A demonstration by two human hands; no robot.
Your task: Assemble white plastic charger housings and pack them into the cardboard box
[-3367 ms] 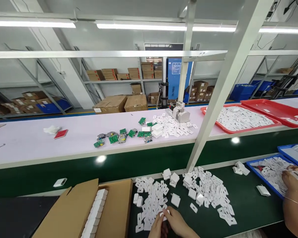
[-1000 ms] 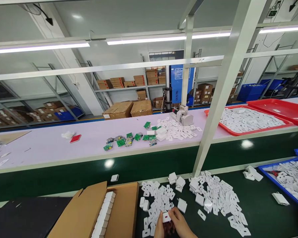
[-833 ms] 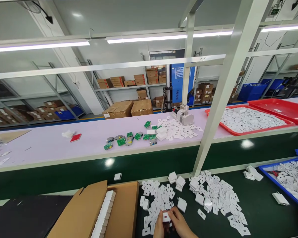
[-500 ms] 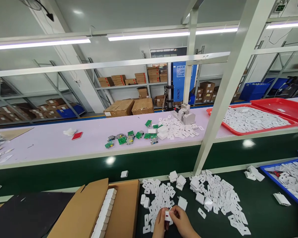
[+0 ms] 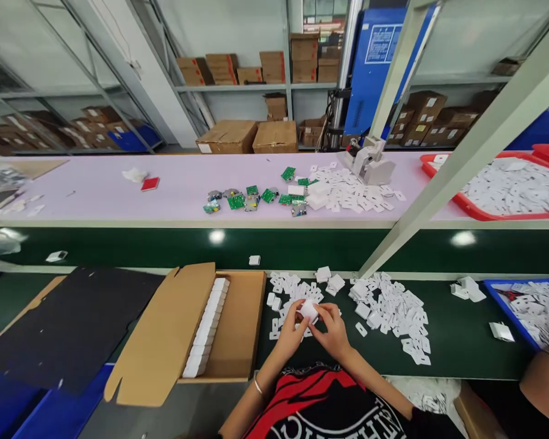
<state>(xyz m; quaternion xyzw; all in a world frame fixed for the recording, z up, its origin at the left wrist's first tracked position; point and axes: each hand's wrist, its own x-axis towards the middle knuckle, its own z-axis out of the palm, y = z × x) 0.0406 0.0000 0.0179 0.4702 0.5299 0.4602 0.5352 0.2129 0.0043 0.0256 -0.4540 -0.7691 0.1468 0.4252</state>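
A small white plastic casing [image 5: 309,310] is held up between both hands, above the bench. My left hand [image 5: 291,326] pinches it from the left. On the other side, my right hand [image 5: 333,331] grips it with thumb and fingers. Behind and below the hands is a heap of flat white plates [image 5: 290,284] with slots in them. Several white casings [image 5: 335,284] lie just beyond the right hand. Farther right spreads a second heap of white plates [image 5: 405,310], with casings mixed in at its left side.
An open cardboard box [image 5: 240,329] at left holds a row of white casings [image 5: 205,332]. A slanted white post [image 5: 421,219] rises behind the right heap. Green circuit boards [image 5: 236,202] lie on the raised shelf. At far right, a person's arm [image 5: 546,375] is near a blue tray [image 5: 507,311].
My view has tilted downward, bringing my forearms and shirt into sight. Both hands still hold the casing, which now shows a plain white face instead of one with a dark red slot.
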